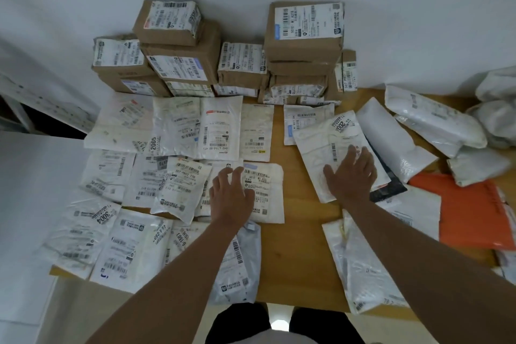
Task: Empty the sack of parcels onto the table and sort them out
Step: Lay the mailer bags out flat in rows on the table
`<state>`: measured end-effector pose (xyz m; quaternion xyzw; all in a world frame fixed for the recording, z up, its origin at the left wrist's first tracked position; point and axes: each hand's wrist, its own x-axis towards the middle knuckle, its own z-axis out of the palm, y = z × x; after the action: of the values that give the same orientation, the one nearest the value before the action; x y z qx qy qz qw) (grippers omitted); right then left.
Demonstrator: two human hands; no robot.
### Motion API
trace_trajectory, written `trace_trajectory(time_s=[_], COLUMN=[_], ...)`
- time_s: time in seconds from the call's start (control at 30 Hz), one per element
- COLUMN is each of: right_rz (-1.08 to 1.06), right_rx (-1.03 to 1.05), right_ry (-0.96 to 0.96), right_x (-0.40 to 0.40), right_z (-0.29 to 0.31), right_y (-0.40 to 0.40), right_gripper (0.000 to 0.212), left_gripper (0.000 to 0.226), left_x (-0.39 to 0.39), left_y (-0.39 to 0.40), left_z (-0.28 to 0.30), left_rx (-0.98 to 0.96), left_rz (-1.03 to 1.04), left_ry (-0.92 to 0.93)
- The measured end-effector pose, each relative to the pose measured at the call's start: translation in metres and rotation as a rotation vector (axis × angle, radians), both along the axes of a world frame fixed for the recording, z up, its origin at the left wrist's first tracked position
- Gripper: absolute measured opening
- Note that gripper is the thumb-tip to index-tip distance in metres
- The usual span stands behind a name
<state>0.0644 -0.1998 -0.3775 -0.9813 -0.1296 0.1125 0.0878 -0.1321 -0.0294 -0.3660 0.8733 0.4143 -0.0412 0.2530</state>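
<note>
Parcels (178,131) cover the table (301,204). My left hand (231,198) lies flat, fingers spread, on one mailer (265,193). My right hand (351,173) presses another (321,142) likewise.

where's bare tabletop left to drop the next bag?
Bare wood runs down the middle, between the left hand and right hand, and on to the near edge of the table. A small patch lies behind the white mailers at far right. Left half is tiled with flat bags; cardboard boxes fill the back.

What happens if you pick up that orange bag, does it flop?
Probably yes. The orange bag looks thin and flat, with soft creases, so it would likely sag. Its plastic looks smooth, so it may slip. It seems light, though what is inside cannot be seen.
</note>
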Motion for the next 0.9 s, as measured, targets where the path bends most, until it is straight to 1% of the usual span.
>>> trace_trajectory(time_s=[0.1,0.2,0.27,0.37,0.47,0.53,0.67,0.73,0.83,0.9], right_rz=[-0.065,-0.060,-0.059,-0.065,-0.080,-0.094,-0.127,-0.142,-0.152,-0.167], right_rx=[-0.120,-0.185,-0.175,-0.105,-0.019,-0.009,0.007,0.019,0.043,0.060], right_ry=[0.130,0.223,0.213,0.150,0.045,0.011,0.088,0.110,0.111,0.120], right_x=[0.036,0.050,0.053,0.054,0.055,0.056,0.062,0.064,0.065,0.065], right_z=[0.002,0.000,-0.002,-0.002,0.001,0.002,0.001,-0.002,-0.008,-0.010], right_y=[-0.014,-0.015,-0.013,-0.013,-0.015,-0.017,-0.027,-0.033,-0.039,-0.041], right_gripper=[0.104,0.114,0.117,0.114,0.097,0.090,0.098,0.100,0.100,0.101], left_gripper=[0.055,0.054,0.052,0.047,0.042,0.040,0.047,0.056,0.072,0.073], left_x=[0.017,0.032,0.045,0.066,0.096,0.119,0.167,0.186,0.207,0.214], left_y=[-0.011,-0.016,-0.017,-0.016,-0.010,-0.006,-0.007,-0.008,-0.011,-0.011], left_z=[0.003,0.005,0.005,0.004,-0.008,-0.015,-0.017,-0.021,-0.029,-0.032], left_rx=[-0.023,-0.078,-0.116,-0.195,-0.292,-0.304,-0.366,-0.380,-0.393,-0.349], left_rz=[-0.040,-0.072,-0.096,-0.083,-0.026,-0.023,0.118,0.189,0.292,0.324], left_ry=[-0.026,-0.035,-0.034,-0.024,0.004,0.029,-0.049,-0.073,-0.028,0.039])
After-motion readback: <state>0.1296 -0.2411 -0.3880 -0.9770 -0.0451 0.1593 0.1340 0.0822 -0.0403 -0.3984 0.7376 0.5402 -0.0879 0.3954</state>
